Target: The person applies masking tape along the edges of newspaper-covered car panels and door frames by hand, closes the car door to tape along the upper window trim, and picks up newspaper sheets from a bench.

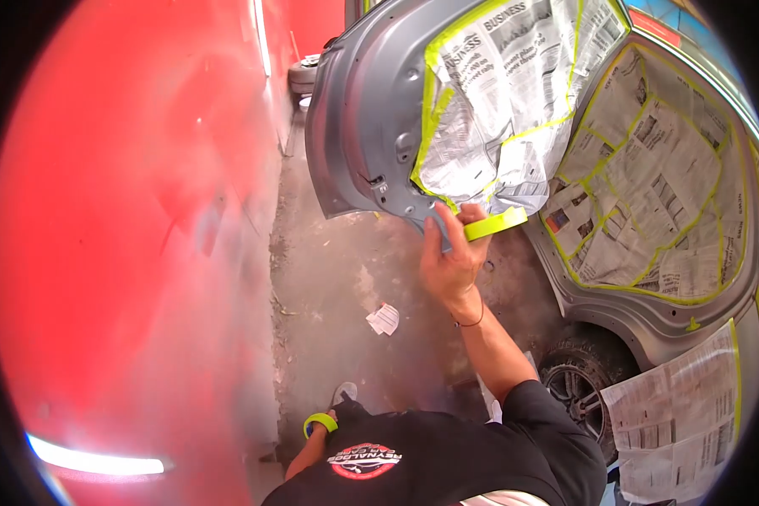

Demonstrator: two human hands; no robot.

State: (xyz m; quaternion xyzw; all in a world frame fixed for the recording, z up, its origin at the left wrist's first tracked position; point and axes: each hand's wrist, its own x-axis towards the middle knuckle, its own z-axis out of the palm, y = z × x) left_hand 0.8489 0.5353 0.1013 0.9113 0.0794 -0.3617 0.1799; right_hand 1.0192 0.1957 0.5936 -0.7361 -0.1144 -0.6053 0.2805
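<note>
My right hand (454, 253) is raised to the lower edge of a grey car door (358, 126), its fingers bent at the edge and around a roll of yellow-green tape (496, 223). Newspaper sheets (502, 93) edged with the same tape cover the door's inner side. Low at the left, my left hand (322, 427) is beside my body with a second yellow-green tape roll (319, 422) around or in its fingers, which are mostly hidden.
A red wall (126, 236) stands at the left. On the right, the car opening is covered with taped newspaper (649, 185), above a wheel (578, 388) and a hanging sheet (675, 413). A paper scrap (384, 320) lies on the floor (329, 278).
</note>
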